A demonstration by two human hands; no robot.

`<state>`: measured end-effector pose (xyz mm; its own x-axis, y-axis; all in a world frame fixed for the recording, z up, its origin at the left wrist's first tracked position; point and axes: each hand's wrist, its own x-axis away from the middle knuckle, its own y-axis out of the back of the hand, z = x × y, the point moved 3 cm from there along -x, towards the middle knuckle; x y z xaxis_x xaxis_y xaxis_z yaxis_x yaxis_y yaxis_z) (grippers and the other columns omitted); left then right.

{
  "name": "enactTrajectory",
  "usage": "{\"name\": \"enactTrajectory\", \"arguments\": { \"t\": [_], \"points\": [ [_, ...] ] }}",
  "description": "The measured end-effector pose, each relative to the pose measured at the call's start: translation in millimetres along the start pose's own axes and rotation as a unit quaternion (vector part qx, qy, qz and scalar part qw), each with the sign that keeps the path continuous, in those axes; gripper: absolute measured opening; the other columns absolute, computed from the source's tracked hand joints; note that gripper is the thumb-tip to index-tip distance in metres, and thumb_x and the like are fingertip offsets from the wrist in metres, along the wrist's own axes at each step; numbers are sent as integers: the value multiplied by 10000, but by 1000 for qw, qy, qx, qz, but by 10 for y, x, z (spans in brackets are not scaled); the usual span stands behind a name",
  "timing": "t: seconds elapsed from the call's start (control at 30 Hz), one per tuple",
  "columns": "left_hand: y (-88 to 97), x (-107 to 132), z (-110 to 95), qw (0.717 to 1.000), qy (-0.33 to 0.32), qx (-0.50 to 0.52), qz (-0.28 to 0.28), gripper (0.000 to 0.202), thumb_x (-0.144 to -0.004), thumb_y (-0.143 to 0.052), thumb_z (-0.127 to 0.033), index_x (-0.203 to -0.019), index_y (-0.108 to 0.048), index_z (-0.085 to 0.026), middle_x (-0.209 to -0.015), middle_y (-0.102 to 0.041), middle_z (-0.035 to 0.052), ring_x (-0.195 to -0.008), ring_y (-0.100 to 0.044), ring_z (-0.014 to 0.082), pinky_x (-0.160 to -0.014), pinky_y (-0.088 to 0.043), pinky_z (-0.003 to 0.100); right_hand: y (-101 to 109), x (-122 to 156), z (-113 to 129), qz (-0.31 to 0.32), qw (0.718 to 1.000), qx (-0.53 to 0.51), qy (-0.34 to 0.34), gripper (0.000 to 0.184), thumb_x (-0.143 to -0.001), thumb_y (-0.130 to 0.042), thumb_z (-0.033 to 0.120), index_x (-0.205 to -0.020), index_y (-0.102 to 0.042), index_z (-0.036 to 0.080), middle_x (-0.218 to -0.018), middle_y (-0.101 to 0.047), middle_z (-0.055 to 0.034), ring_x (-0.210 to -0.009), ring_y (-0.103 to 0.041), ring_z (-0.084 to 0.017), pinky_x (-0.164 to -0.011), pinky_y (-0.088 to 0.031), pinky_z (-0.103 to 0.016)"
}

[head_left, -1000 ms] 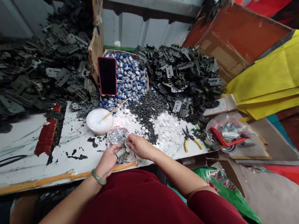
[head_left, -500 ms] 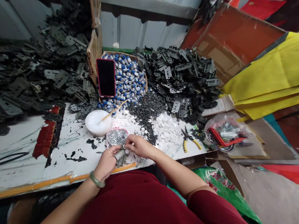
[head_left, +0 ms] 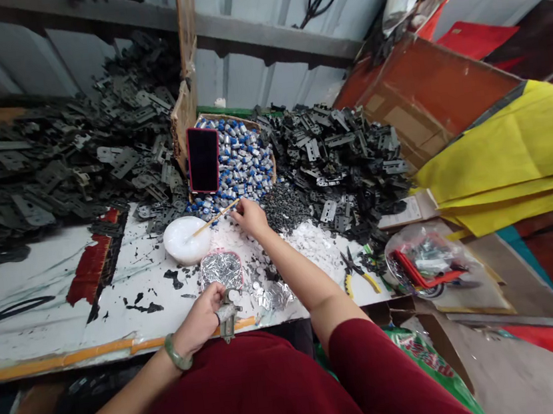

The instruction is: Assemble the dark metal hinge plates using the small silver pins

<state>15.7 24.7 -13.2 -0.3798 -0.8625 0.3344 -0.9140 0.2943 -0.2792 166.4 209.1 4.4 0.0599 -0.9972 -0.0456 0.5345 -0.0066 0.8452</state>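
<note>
Small grey metal fitting (head_left: 226, 315) is clenched in the left hand (head_left: 200, 320), at the orange-taped near edge of a paint-spattered white table (head_left: 23, 278). A green bangle (head_left: 176, 352) is worn on that wrist. The right hand (head_left: 250, 215) is stretched toward the far side of the table, its fingertips bunched just beside the tip of a wooden stick (head_left: 217, 217). Whether anything is grasped by those fingertips cannot be told.

The stick is laid across a white bowl (head_left: 186, 241), left of the right hand. Nearer the left hand, a foil-lined dish (head_left: 220, 271) of small silver pieces is placed, with crumpled foil scraps (head_left: 272, 295) to its right. Small white caps (head_left: 311, 240) are spread across the table, and a mound of dark granules (head_left: 284, 207) is heaped just beyond the right hand.

Further off, a phone in a red case (head_left: 203, 159) is propped upright against a box of blue-and-silver capsules (head_left: 245, 160). Heaps of dark metal brackets are piled to the left (head_left: 49, 161) and right (head_left: 336, 159). Yellow-handled pliers (head_left: 358, 272) are left on the table's right side, near a clear plastic bag (head_left: 427, 262) of mixed parts.
</note>
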Motion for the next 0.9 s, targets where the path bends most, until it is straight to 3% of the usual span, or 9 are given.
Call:
{"name": "enactTrajectory", "arguments": {
  "t": [0.1,0.2,0.33,0.47,0.57,0.7,0.8,0.9],
  "points": [
    [53,-1,-17,1000,4,4,-27,267,-604,-745,-179,-750,-521,-192,-732,-575,-18,-762,-559,148,-731,-437,255,-31,-335,34,-36,996,81,27,140,-780,-610,225,-914,-589,189,-968,-639,-87,-960,-547,-236,-833,-422,-338],
    [113,-13,-29,998,10,29,-46,262,-594,-751,-174,-748,-539,-188,-760,-619,2,-768,-576,153,-740,-441,260,-57,-311,-19,-39,998,44,25,170,-758,-572,152,-921,-606,185,-953,-642,-78,-922,-564,-223,-835,-434,-336],
    [132,-93,13,990,56,111,-63,288,-612,-743,-220,-784,-513,-192,-696,-630,-7,-601,-584,126,-567,-442,230,-109,225,-110,-17,987,-158,-16,245,-684,-549,84,-901,-625,167,-905,-634,-40,-784,-587,-161,-736,-479,-285],
    [112,-185,32,974,65,179,-127,369,-597,-748,-252,-854,-488,-199,-699,-629,-30,-543,-602,123,-491,-441,216,-184,959,57,40,951,-306,39,177,-687,-566,113,-836,-631,184,-829,-626,-10,-748,-592,-137,-695,-494,-262],
    [99,-188,6,963,31,204,-175,395,-574,-753,-226,-876,-500,-197,-742,-635,-33,-603,-626,128,-529,-477,225,-155,1311,248,7,949,-298,106,84,-748,-565,159,-783,-632,196,-829,-604,-25,-779,-588,-141,-706,-497,-265],
    [111,-114,-16,953,9,231,-198,377,-556,-741,-186,-842,-496,-189,-742,-629,-38,-609,-616,112,-550,-488,224,-124,1455,398,-21,959,-227,169,110,-796,-536,172,-800,-640,210,-785,-592,-40,-787,-584,-164,-724,-497,-294],
    [148,-51,-21,951,6,233,-202,356,-572,-730,-181,-816,-472,-191,-713,-623,-45,-592,-605,107,-545,-484,224,-159,1498,427,-12,963,-209,172,114,-815,-531,197,-820,-642,222,-806,-611,-54,-798,-597,-178,-727,-499,-308],
    [178,-13,-18,953,5,224,-201,349,-581,-726,-186,-827,-478,-188,-714,-629,-38,-603,-610,116,-552,-485,233,-208,1577,415,5,969,-206,135,109,-825,-537,245,-793,-641,236,-802,-630,-60,-785,-603,-191,-728,-496,-328]
  ]
}}
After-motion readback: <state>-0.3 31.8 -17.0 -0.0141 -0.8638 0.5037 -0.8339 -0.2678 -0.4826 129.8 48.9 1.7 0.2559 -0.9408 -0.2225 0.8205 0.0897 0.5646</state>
